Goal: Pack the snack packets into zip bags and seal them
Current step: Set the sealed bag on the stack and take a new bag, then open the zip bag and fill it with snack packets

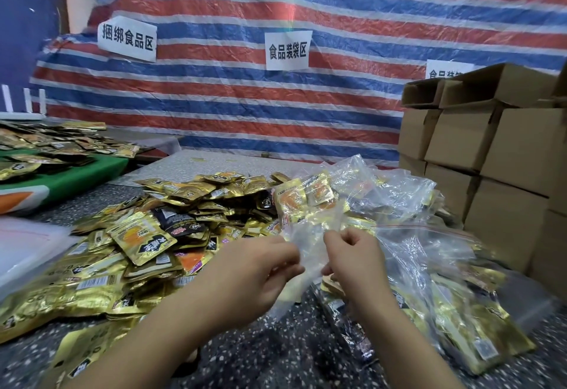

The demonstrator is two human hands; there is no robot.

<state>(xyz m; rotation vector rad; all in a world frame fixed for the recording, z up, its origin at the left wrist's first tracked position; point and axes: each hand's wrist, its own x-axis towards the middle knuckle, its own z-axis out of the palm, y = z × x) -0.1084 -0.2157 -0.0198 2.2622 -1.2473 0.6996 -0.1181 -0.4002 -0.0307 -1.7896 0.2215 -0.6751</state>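
head view | my left hand (260,269) and right hand (352,261) both pinch the near edge of the zip bag (310,226), held up just far of them, centre scene | a few snack packets (302,198) sit at its far end | mouth runs left-right between my hands; both equally near | loose pile (159,229) left, filled bags (429,281) right | I judge sealing comes next

Both hands (306,266) on zip bag (310,223)
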